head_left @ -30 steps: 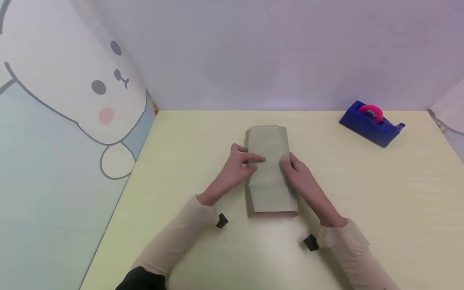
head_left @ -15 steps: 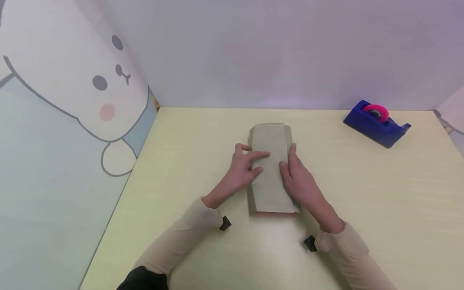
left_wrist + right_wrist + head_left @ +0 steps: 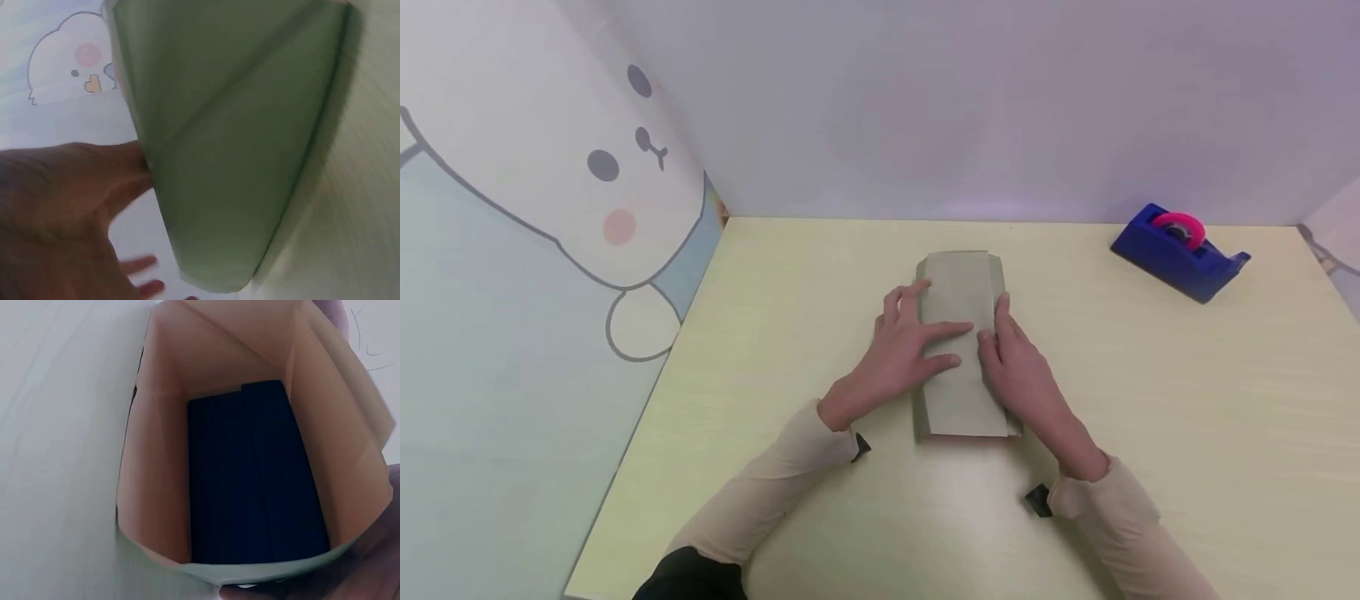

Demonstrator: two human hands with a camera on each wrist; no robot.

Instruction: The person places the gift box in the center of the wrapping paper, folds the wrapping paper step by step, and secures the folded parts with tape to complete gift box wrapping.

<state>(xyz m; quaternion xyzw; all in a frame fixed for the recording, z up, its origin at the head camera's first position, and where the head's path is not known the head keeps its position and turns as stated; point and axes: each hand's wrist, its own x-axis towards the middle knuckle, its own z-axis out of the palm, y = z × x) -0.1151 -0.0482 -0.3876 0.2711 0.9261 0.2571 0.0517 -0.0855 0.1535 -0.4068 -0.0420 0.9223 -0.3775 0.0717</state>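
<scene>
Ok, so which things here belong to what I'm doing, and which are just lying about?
In the job:
paper bag, with your left hand on it and right hand holding its side

Apparently just lying about:
blue tape dispenser, untouched

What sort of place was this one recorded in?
Probably an indoor desk or booth set up for light craft or packing work, perhaps somewhere child-themed. A pale tabletop meets a plain wall, a blue tape dispenser stands at its back, and a cartoon print covers the left side.
</scene>
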